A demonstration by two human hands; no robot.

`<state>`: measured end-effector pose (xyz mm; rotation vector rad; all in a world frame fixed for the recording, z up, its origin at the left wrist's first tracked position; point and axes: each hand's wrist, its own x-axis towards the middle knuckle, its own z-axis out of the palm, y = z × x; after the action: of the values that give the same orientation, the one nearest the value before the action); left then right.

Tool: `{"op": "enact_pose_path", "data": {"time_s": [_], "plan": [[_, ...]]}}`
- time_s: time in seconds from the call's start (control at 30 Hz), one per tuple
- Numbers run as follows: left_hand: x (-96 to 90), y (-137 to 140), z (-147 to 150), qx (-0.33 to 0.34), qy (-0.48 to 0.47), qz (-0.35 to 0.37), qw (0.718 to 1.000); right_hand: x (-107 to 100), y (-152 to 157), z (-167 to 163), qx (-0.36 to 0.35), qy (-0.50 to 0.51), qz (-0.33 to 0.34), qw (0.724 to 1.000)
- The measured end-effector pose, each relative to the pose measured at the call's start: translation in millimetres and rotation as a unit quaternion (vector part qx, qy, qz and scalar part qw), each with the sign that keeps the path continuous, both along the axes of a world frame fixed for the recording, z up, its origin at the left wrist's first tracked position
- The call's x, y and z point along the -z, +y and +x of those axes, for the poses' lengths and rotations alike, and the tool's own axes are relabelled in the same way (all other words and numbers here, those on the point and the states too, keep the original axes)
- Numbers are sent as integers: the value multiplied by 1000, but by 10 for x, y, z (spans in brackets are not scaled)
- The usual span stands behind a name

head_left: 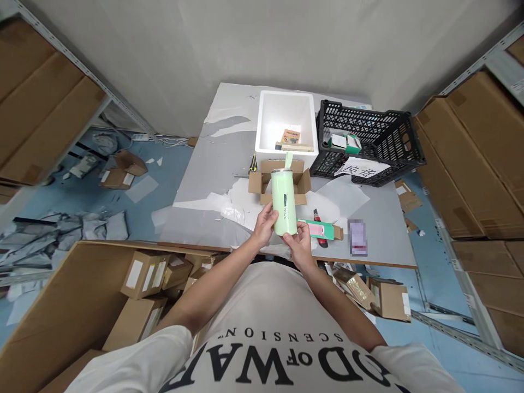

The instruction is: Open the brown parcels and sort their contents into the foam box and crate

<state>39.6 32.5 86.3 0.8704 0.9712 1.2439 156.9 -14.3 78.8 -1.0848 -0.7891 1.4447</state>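
A light green tumbler (284, 203) with a green strap at its top is held up over the table's front part. My left hand (265, 224) grips its lower left side, and the fingers of my right hand (300, 241) close on its base at the lower right. Behind the tumbler an opened small cardboard box (303, 183) stands with its flaps spread. Just right of my right hand lie a green and pink carton (323, 229) and a red and black box cutter (317, 216), partly covered by that carton.
A white foam box (286, 103) and a black plastic crate (413, 144) stand at the table's back. A blurred purple item (357, 237) lies near the front right edge. Below left, a large carton (94, 273) holds several small boxes. Shelves with cartons (483, 131) flank the table.
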Motion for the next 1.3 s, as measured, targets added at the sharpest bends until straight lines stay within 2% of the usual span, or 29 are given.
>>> {"op": "enact_pose_path", "data": {"time_s": [0.13, 0.23, 0.33, 0.4, 0.5, 0.57, 0.67, 0.73, 0.8, 0.93, 1.0, 1.07, 1.17, 1.3], "plan": [[0, -7, -10, -1, -24, 13, 1000, 34, -10, 93, -36, -56, 29, 997], [-36, -51, -6, 1, -61, -1, 998, 32, 97, 233, -51, -101, 44, 993], [-91, -149, 0, 37, -133, -57, 989, -83, 317, 375, -63, -47, 31, 996], [-124, -232, -2, 76, -200, -115, 970, -213, 481, 447, -86, 33, 15, 996], [-157, -341, -6, 178, -291, -198, 919, -387, 676, 520, -124, 117, -2, 985], [-171, -388, 0, 237, -327, -219, 888, -439, 753, 550, -148, 135, -7, 980], [-190, -417, 36, 261, -349, -217, 874, -433, 802, 576, -153, 136, 0, 979], [-200, -427, 64, 252, -344, -218, 878, -424, 817, 594, -128, 127, 11, 984], [-196, -444, 82, 226, -321, -208, 896, -445, 837, 624, -102, 107, 18, 989], [-122, -520, 85, 120, -215, -117, 962, -581, 914, 713, -91, 59, 24, 994], [-67, -562, 96, 58, -147, -67, 985, -657, 957, 752, -89, 35, 31, 995], [-29, -592, 127, 9, -92, -48, 995, -711, 987, 774, -85, 13, 42, 995], [-31, -604, 186, -37, -51, -58, 996, -735, 1001, 776, -82, -6, 51, 995], [-83, -605, 200, -65, -75, -64, 993, -710, 986, 791, -93, 0, 56, 994]]}}
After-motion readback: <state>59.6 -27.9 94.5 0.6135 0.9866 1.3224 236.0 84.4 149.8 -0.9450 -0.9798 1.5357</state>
